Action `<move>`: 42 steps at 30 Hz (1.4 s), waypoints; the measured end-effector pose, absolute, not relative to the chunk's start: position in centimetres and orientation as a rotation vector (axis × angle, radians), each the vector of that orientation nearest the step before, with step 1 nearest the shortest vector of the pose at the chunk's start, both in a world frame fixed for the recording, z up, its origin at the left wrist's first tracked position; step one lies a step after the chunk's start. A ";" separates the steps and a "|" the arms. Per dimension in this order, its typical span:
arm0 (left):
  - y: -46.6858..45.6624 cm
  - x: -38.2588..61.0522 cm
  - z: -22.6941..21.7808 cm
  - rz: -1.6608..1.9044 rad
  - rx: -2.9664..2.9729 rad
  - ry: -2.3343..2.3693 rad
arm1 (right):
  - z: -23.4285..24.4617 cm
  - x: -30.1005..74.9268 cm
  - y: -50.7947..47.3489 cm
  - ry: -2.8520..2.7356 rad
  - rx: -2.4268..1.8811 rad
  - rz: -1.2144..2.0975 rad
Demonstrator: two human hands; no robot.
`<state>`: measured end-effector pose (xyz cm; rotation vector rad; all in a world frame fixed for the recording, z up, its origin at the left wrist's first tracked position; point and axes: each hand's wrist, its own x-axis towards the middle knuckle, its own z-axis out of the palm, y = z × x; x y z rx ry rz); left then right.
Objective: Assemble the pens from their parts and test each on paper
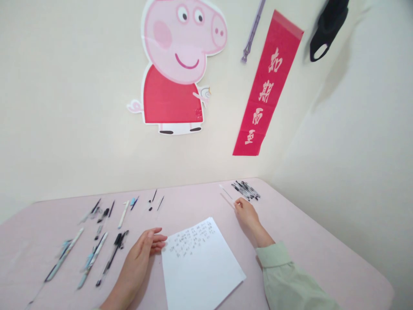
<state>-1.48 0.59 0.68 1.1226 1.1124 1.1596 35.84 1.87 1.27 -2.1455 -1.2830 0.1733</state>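
Note:
My right hand [245,213] is pinched around the near end of a thin, pale stick that looks like a pen refill [226,192]. The refill points up and left, a little above the table, with its shadow beside it. Just beyond that hand lies a pile of black-tipped refills or slim pens [245,190]. My left hand [142,249] rests open, its fingertips at the upper left edge of a sheet of white paper [203,275]. Rows of small handwriting fill the upper part of the paper. Whether the left fingertips press on the paper is hard to make out.
Pens and pen parts lie in groups on the left of the pink table [322,249], among them a white pen [123,214], a pale green pen [66,254] and a black pen [109,258]. Behind the table, a wall carries a pig cutout [176,99] and a red banner [267,86].

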 end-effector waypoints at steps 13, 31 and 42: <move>1.0 -1.4 0.0 1.143 1.221 1.122 | -2.7 43.7 3.1 -0.972 -2.186 -0.101; -0.5 -0.9 0.7 0.937 1.682 1.119 | -1.5 38.1 4.0 -1.555 -1.903 0.155; -0.3 -0.9 0.3 0.946 1.705 1.107 | 3.5 14.9 6.7 -2.383 -1.528 0.404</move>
